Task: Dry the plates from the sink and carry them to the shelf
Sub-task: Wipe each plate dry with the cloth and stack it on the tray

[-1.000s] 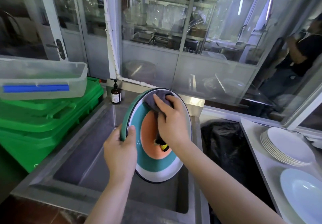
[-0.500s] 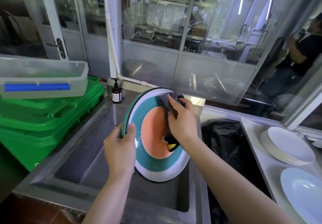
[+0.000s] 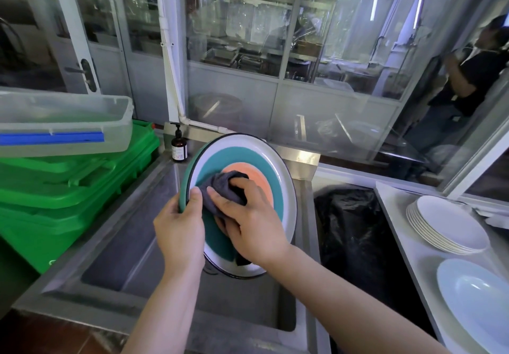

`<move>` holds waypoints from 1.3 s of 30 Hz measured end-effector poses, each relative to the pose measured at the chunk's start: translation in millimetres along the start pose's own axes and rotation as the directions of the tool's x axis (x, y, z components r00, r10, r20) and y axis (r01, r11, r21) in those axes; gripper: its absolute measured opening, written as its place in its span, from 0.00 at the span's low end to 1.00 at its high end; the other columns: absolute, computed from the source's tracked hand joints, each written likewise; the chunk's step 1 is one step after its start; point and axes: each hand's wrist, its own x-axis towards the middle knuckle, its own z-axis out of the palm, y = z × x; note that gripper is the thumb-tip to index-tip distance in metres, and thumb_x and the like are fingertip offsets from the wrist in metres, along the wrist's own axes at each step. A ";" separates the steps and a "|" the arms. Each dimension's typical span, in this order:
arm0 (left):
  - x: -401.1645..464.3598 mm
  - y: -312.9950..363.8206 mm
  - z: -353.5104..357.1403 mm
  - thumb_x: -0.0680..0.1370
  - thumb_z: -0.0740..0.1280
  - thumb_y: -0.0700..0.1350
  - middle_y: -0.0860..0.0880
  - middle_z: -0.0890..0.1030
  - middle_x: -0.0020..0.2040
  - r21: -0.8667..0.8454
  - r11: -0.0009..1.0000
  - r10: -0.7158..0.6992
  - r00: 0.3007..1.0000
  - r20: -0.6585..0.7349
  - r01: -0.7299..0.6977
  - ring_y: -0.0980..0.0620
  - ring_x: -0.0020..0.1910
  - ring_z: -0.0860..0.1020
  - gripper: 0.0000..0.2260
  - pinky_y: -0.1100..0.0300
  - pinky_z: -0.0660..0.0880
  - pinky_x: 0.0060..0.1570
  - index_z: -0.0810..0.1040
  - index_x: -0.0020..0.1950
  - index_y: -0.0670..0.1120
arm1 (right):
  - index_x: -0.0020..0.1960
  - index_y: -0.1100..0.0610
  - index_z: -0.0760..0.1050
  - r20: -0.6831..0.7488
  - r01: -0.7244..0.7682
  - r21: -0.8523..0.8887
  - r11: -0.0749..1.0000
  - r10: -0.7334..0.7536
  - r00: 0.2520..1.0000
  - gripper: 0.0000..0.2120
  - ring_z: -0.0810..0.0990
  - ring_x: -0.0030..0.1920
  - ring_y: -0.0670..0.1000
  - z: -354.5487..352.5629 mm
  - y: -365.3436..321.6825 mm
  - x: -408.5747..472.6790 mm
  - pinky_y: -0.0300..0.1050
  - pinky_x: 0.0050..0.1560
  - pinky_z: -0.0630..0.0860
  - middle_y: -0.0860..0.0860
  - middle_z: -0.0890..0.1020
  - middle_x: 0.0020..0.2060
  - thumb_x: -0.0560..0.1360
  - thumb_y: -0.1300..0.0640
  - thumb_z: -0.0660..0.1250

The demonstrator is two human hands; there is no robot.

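A round plate (image 3: 264, 166) with a white rim, a teal ring and an orange centre stands tilted on edge above the steel sink (image 3: 132, 232). My left hand (image 3: 179, 229) grips its left edge, thumb on the face. My right hand (image 3: 248, 221) presses a dark grey cloth (image 3: 223, 188) against the plate's left-centre face. The plate's lower part is hidden behind my hands.
Stacked white plates (image 3: 446, 224) and a pale blue plate (image 3: 476, 298) rest on the white counter at right. A black bin bag (image 3: 352, 232) fills the gap beside the sink. Green crates (image 3: 68, 196) with a clear tub (image 3: 63, 122) stand left. A brown pump bottle (image 3: 179, 145) stands behind the sink.
My right hand with the cloth has swept from the plate's upper right down and left across its face, close to my left thumb. My left hand keeps its grip.
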 end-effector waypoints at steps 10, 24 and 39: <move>0.7 -1.2 0.5 0.72 0.67 0.54 0.51 0.83 0.31 -0.070 0.993 -0.093 0.995 -0.036 0.090 0.47 0.37 0.82 0.09 0.46 0.80 0.44 0.82 0.34 0.56 | 0.67 0.46 0.74 0.123 0.089 -0.101 0.991 -0.077 0.989 0.20 0.75 0.50 0.65 3.0 -7.1 -12.1 0.55 0.39 0.78 0.61 0.76 0.59 0.77 0.55 0.57; -4.9 1.9 -9.8 0.75 0.65 0.52 0.55 0.61 0.24 -0.015 1.000 0.002 1.000 0.003 -0.002 0.56 0.26 0.59 0.19 0.59 0.56 0.29 0.66 0.31 0.43 | 0.70 0.42 0.70 -0.026 -0.339 -0.121 0.933 0.338 0.941 0.23 0.71 0.63 0.59 -18.1 62.9 26.5 0.51 0.60 0.72 0.53 0.69 0.67 0.77 0.59 0.61; 8.9 -2.8 -12.5 0.78 0.67 0.46 0.49 0.84 0.34 -0.261 0.954 -0.155 0.988 -0.013 0.147 0.48 0.37 0.83 0.12 0.57 0.78 0.38 0.82 0.35 0.47 | 0.62 0.46 0.79 0.201 0.208 -0.110 0.972 -0.183 0.962 0.19 0.75 0.42 0.60 0.3 -16.6 -14.6 0.50 0.39 0.77 0.56 0.79 0.58 0.79 0.53 0.53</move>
